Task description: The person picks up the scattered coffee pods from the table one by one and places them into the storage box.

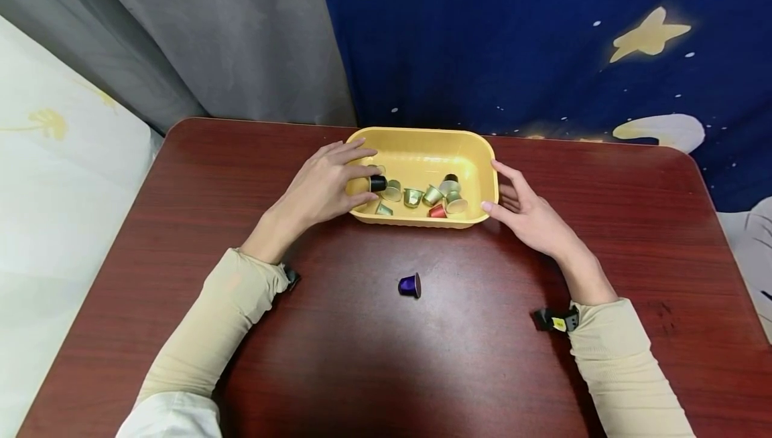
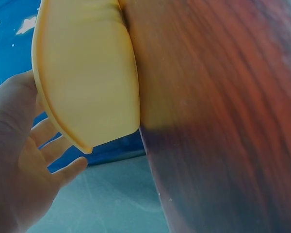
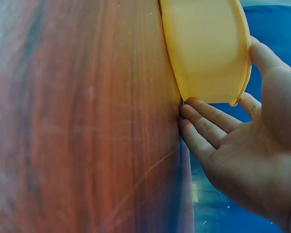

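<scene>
A yellow plastic bin [image 1: 422, 136] stands at the table's far edge with several coffee capsules inside, among them green ones [image 1: 413, 197] and a red one [image 1: 437, 211]. My left hand [image 1: 322, 183] reaches over the bin's left end, where thumb and index finger pinch a black coffee capsule [image 1: 377, 183]; its other fingers are spread. In the left wrist view the rim hides those fingertips. Against the bin's right end rests my right hand [image 1: 527, 213], fingers mostly straight, with its thumb at the rim in the right wrist view. A purple capsule [image 1: 409, 285] lies on its side in front.
The brown wooden table [image 1: 470, 371] has rounded far corners. Behind it hang a grey curtain [image 1: 253, 36] and a dark blue one [image 1: 482, 36] with stars. Black straps [image 1: 557, 320] circle both wrists.
</scene>
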{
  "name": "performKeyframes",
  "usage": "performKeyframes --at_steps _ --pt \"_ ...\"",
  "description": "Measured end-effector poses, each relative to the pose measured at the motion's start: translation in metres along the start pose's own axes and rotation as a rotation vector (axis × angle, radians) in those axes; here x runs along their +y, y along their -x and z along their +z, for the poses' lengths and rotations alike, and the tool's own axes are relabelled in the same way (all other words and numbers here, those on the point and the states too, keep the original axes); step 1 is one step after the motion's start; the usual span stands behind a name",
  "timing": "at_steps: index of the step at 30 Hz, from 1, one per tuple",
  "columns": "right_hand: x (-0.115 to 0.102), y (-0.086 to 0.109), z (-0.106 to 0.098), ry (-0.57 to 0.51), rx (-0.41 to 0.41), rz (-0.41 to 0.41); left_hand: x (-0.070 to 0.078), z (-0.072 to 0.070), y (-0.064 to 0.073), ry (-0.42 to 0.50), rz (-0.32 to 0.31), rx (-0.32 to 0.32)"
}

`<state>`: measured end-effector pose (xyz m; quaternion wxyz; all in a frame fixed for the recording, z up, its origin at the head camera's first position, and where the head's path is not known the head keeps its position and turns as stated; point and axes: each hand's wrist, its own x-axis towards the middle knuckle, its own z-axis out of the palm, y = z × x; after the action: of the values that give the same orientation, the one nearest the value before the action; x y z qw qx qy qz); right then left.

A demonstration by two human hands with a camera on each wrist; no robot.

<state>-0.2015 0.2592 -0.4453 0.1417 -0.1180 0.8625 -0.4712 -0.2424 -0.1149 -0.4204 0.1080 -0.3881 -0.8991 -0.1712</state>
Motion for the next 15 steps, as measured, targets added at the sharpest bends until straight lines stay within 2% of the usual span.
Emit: performKeyframes --at_steps 10,15 --pt "0.0006 0.0002 0.0006 -0.009 -0.004 0.004 0.0021 -0.0012 -0.0004 0.001 -0.041 -0.058" --pt "-0.0003 -0.0005 0.0005 -0.012 0.0 0.004 0.0014 -0.0011 -0.0018 0.019 -0.048 -0.065"
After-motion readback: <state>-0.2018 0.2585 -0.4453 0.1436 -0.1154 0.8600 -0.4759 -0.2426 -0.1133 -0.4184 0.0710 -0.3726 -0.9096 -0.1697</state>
